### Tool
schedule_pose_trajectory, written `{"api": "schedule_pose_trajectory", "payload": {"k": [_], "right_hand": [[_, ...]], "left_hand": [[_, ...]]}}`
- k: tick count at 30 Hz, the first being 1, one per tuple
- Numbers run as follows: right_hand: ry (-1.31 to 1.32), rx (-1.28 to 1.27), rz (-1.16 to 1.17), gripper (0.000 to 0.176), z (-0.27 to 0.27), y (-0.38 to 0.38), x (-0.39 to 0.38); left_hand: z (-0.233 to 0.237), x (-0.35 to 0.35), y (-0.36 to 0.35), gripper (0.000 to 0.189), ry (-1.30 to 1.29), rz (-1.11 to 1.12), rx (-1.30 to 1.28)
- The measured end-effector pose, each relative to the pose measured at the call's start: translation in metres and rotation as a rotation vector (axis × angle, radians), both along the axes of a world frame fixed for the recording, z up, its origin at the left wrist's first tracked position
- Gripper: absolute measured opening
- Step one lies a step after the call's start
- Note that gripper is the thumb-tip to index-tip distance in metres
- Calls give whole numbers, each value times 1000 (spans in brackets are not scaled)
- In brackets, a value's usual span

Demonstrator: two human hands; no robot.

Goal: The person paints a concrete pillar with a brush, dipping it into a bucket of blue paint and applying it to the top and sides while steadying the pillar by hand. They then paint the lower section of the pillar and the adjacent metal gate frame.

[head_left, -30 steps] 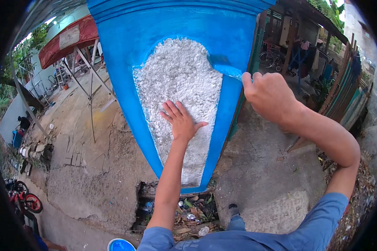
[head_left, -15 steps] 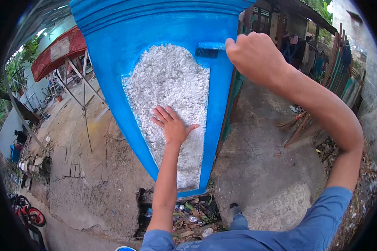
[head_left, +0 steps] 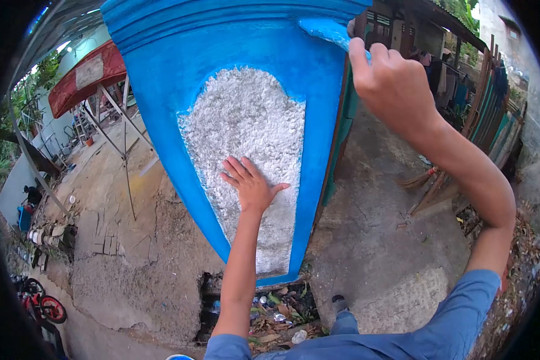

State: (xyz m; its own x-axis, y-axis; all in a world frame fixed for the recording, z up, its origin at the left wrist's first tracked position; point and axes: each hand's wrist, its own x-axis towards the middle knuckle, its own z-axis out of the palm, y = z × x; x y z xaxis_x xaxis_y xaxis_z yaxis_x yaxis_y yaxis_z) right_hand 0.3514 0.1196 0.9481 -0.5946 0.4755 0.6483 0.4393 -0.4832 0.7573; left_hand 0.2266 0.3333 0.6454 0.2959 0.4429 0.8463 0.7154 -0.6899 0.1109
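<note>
A pillar [head_left: 156, 78] painted bright blue stands before me, with ridged moulding along its top. On its face is a rough white textured panel [head_left: 246, 120] with an arched upper edge. My left hand [head_left: 253, 189] lies on this panel, fingers spread, holding nothing. My right hand [head_left: 393, 84] is closed round the handle of a paintbrush [head_left: 325, 30] covered in blue paint. The brush reaches left from my fist to the upper right of the pillar, just under the moulding, where it overlaps the blue surface.
Below the pillar is a ditch [head_left: 282, 318] with leaves and litter. A blue-edged rim [head_left: 180, 357] shows at the bottom edge. Concrete ground [head_left: 390, 252] lies to the right, with a broom [head_left: 417, 179] by the fence. A red motorbike [head_left: 51, 309] is at lower left.
My right hand has moved up and slightly right, carrying the paintbrush from beside the panel's arch to just below the moulding. My left hand stays on the panel.
</note>
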Motion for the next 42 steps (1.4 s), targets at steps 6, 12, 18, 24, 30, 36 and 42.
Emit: {"api": "schedule_pose_trajectory", "payload": {"k": [6,12,18,24,30,36,42], "right_hand": [[10,-87,-62,11,-14,5,14],[113,-199,-52,9,-34,1,17],[286,-353,22,15,-37,-19,13],[-14,-142,228,12,-2,8,16],[58,-107,57,11,10,12,40],[189,-86,-60,13,6,-10,55],[250,-66,-41,9,-10,2,8]], "left_hand": [[-1,0,0,148,5,5,5],[-1,0,0,147,0,0,6],[-2,0,2,147,8,20,5],[-1,1,0,149,13,31,-1],[1,0,-1,149,4,24,4],[-1,0,0,147,24,34,-13],[-1,0,0,146,43,33,-68]]}}
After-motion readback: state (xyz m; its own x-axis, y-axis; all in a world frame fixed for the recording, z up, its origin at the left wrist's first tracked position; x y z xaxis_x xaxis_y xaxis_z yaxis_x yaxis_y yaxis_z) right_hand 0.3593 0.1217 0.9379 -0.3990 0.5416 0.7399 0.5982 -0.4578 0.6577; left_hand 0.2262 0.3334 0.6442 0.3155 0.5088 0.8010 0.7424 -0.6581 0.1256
